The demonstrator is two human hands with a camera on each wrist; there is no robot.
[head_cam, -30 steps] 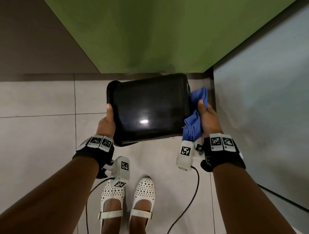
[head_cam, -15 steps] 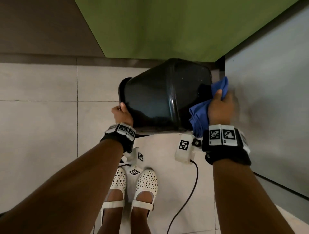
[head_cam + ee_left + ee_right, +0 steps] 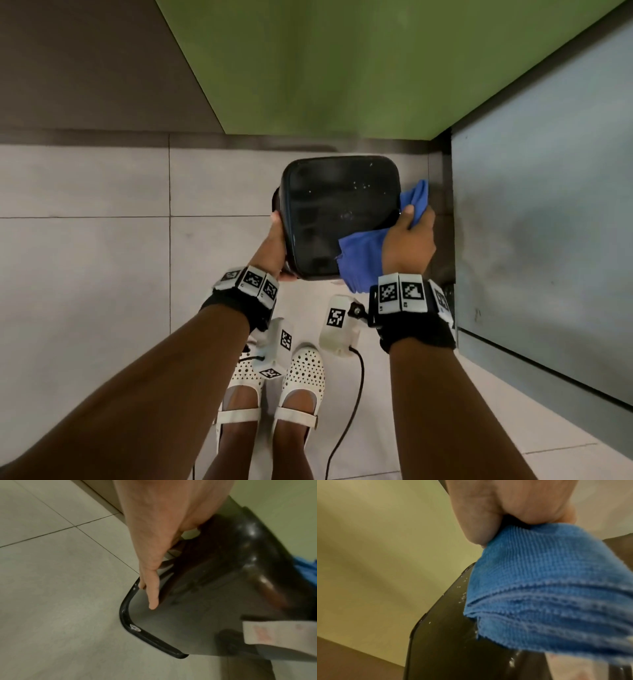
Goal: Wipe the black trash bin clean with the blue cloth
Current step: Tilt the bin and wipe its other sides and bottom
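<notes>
A person stands on a pale tiled floor (image 3: 102, 274) and looks down at their own two arms, which hold a black trash bin (image 3: 339, 212) in the air in front of white perforated shoes (image 3: 301, 373). The bin is turned so that its flat, closed bottom faces up toward the head camera, with small pale specks scattered across the glossy surface. It sits between the two hands, just in front of a green wall (image 3: 342, 68) and beside a grey panel (image 3: 548, 222) on the right. The left hand (image 3: 274, 246) grips the bin's left side; in the left wrist view its fingers (image 3: 152, 588) curl over the bin's rolled rim (image 3: 126, 623), which bears a small white sticker (image 3: 135, 627). The right hand (image 3: 407, 243) clutches a blue cloth (image 3: 363, 260), bunched into folds, and presses it against the bin's near right corner. Part of the cloth hangs down below the hand and another fold sticks up past the fingers against the bin's right side. In the right wrist view the curled fingers (image 3: 513, 507) pinch the ribbed cloth (image 3: 547, 588) tightly, and the cloth lies on the bin's dark wall (image 3: 453, 642), where water droplets glint. Both wrists wear black bands with square black-and-white markers, and a cable (image 3: 346, 411) trails down from the right one.
</notes>
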